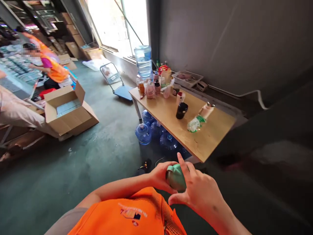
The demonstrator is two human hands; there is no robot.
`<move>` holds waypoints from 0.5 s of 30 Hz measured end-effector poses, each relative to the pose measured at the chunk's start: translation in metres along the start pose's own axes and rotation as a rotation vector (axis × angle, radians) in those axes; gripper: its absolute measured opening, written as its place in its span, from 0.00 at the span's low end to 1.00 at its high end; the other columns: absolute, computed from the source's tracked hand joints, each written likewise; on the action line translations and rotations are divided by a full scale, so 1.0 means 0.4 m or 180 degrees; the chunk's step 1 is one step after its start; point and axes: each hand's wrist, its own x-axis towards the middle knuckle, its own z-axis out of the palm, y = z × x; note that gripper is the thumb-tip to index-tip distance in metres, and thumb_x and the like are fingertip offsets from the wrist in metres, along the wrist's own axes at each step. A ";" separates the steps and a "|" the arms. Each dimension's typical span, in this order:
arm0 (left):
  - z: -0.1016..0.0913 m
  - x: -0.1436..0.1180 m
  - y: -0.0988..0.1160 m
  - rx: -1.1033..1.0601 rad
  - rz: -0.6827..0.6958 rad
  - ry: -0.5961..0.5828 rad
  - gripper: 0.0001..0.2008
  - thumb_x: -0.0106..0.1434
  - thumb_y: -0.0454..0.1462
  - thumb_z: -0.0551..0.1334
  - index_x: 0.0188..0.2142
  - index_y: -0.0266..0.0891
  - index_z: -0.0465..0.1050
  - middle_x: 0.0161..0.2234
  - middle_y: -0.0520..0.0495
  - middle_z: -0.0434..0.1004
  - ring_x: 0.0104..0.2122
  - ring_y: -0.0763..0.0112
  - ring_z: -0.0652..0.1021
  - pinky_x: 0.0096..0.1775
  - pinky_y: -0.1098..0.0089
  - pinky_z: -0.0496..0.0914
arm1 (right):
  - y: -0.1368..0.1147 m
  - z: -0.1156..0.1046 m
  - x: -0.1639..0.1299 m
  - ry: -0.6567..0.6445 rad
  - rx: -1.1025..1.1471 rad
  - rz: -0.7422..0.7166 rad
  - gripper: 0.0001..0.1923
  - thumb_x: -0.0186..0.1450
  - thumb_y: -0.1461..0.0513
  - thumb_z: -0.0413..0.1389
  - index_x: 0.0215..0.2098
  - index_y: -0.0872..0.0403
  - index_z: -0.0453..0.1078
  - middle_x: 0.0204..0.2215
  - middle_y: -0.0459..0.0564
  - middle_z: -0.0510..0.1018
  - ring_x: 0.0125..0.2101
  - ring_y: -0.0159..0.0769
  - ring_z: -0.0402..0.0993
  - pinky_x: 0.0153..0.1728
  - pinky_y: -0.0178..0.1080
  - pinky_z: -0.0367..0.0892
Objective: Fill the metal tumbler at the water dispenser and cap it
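Observation:
Close to my chest I hold a pale green bottle [176, 178] with both hands. My left hand [160, 176] grips its left side, fingers curled around the body. My right hand [198, 191] wraps its right side and top, index finger raised. The bottle's lower part is hidden by my hands. Ahead stands a wooden table [210, 138] with a black cup [181, 110], a clear green-labelled bottle [195, 124] and a pinkish flask [206, 110].
Several blue water jugs [143, 133] lie under the table, and a large one [143, 60] stands at its far end among drinks and bags. An open cardboard box [67, 111] sits left, a trolley [114, 81] beyond. A person in an orange vest [52, 67] works at far left.

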 end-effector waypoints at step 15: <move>-0.892 -0.122 -0.413 0.1544 -0.1308 0.4208 0.23 0.48 0.49 0.71 0.45 0.56 0.76 0.44 0.57 0.83 0.36 0.52 0.83 0.34 0.55 0.80 | -0.053 0.578 1.646 -0.0383 0.2740 0.1885 0.13 0.70 0.56 0.56 0.38 0.60 0.73 0.31 0.47 0.76 0.31 0.33 0.75 0.34 0.39 0.73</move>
